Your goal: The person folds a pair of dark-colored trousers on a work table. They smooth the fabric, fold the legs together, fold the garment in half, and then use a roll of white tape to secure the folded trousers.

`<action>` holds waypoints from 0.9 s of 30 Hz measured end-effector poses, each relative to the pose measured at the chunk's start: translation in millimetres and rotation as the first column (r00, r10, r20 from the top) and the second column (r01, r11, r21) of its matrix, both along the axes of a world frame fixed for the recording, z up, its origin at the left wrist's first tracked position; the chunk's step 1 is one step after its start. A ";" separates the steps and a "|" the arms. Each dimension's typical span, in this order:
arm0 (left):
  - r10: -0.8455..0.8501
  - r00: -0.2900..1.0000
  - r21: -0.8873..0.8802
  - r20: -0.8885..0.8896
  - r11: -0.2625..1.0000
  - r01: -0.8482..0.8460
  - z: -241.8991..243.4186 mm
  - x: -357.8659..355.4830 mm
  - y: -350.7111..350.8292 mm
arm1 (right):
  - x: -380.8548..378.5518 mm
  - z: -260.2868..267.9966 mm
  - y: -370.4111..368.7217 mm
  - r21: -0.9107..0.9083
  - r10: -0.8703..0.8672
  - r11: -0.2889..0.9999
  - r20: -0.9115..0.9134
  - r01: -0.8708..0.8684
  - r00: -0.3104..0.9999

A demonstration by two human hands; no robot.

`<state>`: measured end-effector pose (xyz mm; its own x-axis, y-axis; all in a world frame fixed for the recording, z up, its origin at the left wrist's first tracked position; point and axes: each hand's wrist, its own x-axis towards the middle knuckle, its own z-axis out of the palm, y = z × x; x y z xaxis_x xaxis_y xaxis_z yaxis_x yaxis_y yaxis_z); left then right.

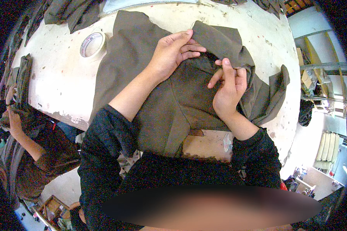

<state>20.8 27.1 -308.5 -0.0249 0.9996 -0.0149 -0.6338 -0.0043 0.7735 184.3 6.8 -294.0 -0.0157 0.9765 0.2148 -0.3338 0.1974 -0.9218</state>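
Note:
A dark grey-brown fabric garment [162, 121] with stitched seams lies spread and partly bunched in front of me, its lower part reaching over the table's near edge. My left hand [175, 52] pinches a folded edge of the cloth near its top, thumb at the corner, where loose threads show. Lower and to the right, my right hand [230, 86] has its fingertips on the same folded flap, palm turned up. Between the two hands the flap's edge runs slantwise, with a dark fold under it.
A roll of tape [94, 44] sits on the worn white table [60, 78] at the left. More dark cloth [75, 14] lies at the far left. A co-worker's forearm [26, 141] shows at the left rim. Shelves [321, 63] stand at the right.

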 end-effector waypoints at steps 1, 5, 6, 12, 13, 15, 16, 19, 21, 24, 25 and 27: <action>0.002 1.000 -0.003 0.015 1.000 -0.002 -0.1 -0.1 0.0 | -0.1 0.1 0.2 -0.008 -0.004 1.000 0.003 0.004 1.000; 0.003 1.000 0.000 0.020 1.000 -0.003 0.7 -1.1 -0.6 | -0.4 0.5 0.2 0.001 -0.009 1.000 0.006 0.009 1.000; 0.003 1.000 0.000 0.022 1.000 -0.003 1.0 -1.3 -0.7 | -0.5 0.6 0.2 0.002 -0.012 1.000 0.005 0.012 1.000; -0.009 0.998 0.045 0.059 0.999 0.007 1.9 -1.2 -1.7 | -0.8 1.3 0.5 -0.001 -0.024 1.000 0.020 0.024 1.000; -0.006 0.998 0.051 0.064 0.999 0.003 2.0 -0.8 -2.0 | -0.9 1.3 0.6 -0.002 -0.021 1.000 0.015 0.021 1.000; 0.015 1.000 0.035 0.012 0.999 -0.016 2.7 0.7 -2.6 | -1.2 1.4 0.5 -0.001 -0.020 1.000 0.017 0.020 1.000; 0.026 1.000 0.029 -0.011 0.999 -0.026 3.3 1.3 -2.7 | -1.4 1.4 0.3 -0.005 -0.024 1.000 0.025 0.024 0.999; 0.026 0.994 -0.003 -0.104 1.000 -0.027 6.4 3.5 -3.5 | -2.2 1.7 -0.3 0.000 -0.024 1.000 0.018 0.024 1.000; 0.021 0.988 0.021 -0.154 1.000 -0.018 8.2 5.9 -5.2 | -2.4 1.9 -0.2 -0.013 -0.015 1.000 0.004 0.015 1.000; -0.021 0.981 0.051 -0.190 0.998 0.031 9.7 9.8 -8.5 | -1.5 2.7 2.1 -0.007 -0.013 1.000 0.008 0.013 1.000; -0.042 0.980 0.065 -0.196 0.996 0.056 9.9 10.4 -9.3 | -0.9 3.0 3.2 0.000 -0.015 1.000 0.015 0.015 1.000; -0.043 0.972 0.087 -0.229 0.994 0.065 10.1 10.4 -10.4 | -0.1 3.5 5.9 -0.023 -0.007 1.000 0.011 0.007 1.000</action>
